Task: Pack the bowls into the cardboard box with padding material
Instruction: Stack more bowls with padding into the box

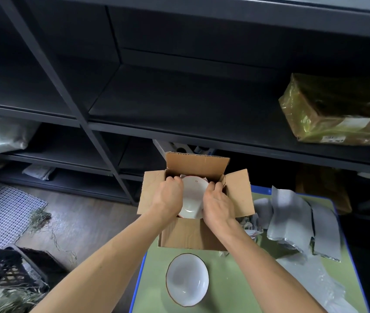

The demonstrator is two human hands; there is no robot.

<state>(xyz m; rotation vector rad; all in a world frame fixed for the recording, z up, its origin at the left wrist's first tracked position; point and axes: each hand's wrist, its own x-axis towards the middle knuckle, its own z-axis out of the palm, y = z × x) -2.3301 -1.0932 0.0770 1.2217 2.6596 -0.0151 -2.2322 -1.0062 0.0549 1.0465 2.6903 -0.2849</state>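
An open cardboard box (193, 236) stands on the green table with its flaps spread. Inside it sits a white bowl with a brown rim (193, 195), tilted toward me. My left hand (169, 195) grips the bowl's left edge and my right hand (217, 204) grips its right edge, fingers curled over the rim. White padding peeks out behind the bowl at the box's far side. A second white bowl with a brown rim (187, 280) rests upright on the table in front of the box, untouched.
Grey padding sheets (292, 218) and bubble wrap (315, 281) lie on the green table (236, 285) right of the box. Dark metal shelving (179, 98) stands behind, holding a wrapped parcel (333, 109). A black crate (5, 267) and straw sit on the floor at left.
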